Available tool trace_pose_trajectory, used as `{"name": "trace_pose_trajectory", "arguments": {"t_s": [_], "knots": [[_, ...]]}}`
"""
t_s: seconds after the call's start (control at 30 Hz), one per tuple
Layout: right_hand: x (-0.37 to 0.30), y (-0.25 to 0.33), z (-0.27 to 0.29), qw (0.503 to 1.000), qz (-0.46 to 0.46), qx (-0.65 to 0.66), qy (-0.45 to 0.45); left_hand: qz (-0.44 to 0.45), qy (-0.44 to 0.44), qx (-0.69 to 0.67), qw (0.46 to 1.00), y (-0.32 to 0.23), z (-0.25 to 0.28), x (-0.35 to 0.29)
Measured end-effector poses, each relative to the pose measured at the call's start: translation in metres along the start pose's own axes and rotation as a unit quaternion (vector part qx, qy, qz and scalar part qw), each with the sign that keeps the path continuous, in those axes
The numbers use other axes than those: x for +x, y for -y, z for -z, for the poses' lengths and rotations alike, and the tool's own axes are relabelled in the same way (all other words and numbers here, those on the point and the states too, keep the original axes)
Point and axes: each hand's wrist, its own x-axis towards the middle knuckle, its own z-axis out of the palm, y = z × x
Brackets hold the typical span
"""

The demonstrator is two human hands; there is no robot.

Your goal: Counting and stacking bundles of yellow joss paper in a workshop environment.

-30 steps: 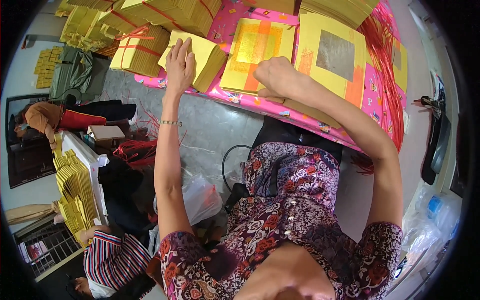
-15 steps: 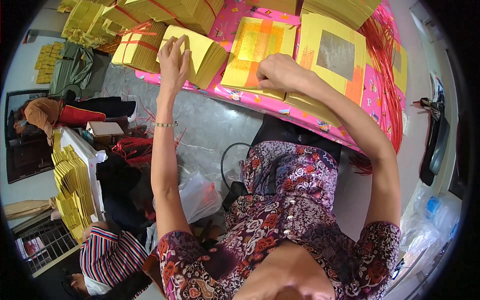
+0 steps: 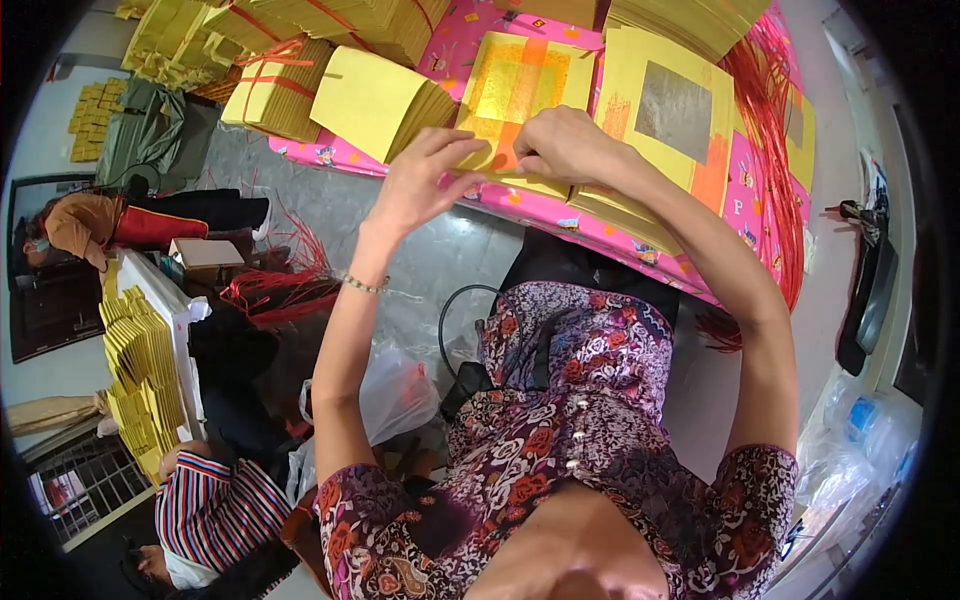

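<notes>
- yellow paper, mostly. which piece are the two hands at?

- the printed sheet (image 3: 520,90), the one with a gold square and an orange band. it lies just ahead of both hands, over the pink patterned cover (image 3: 440,45).

- how is the left hand (image 3: 420,185) set?

- open, its fingers stretched towards the right hand (image 3: 568,145), the thumb apart from them. the fingertips are over the sheet's near left corner; whether they touch it, i can't tell. a beaded bracelet (image 3: 365,285) circles that wrist.

- and the right?

- curled, knuckles up, at the near right part of the same sheet. its fingertips are mostly hidden, so i can't say whether it's pinching the paper.

- what lies about the left one?

- ahead of it and to its left, a plain yellow stack (image 3: 370,95). beside that, farther left, a yellow bundle (image 3: 285,95) tied with red string.

- about the right one?

- just to its right, a grey-squared sheet (image 3: 675,110), yellow around the square. farther right, a hank of red strings (image 3: 765,150) hangs past the cover's edge.

- who else is there?

- well apart, off to the left of the left hand: a person in a brown top (image 3: 80,225), and a person in a striped top (image 3: 225,505), both near more yellow stacks (image 3: 140,340).
</notes>
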Motion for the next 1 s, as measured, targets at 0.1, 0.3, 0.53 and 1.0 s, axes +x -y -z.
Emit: {"name": "trace_pose_trajectory", "arguments": {"t_s": [0.1,0.3,0.53,1.0], "knots": [[0.000,0.000,-0.001,1.000,0.002,0.004,-0.007,0.008,0.038,0.009,0.999,0.004,-0.010,-0.003],[-0.001,-0.002,-0.002,1.000,0.007,0.002,-0.013,0.020,0.058,0.007,0.998,0.009,-0.013,-0.001],[0.000,0.001,0.003,1.000,0.004,0.006,-0.019,-0.019,0.052,0.065,0.996,0.003,-0.012,0.005],[-0.032,0.020,0.032,0.897,0.042,0.075,-0.435,0.068,-0.101,-0.006,0.993,0.007,-0.019,0.028]]}}
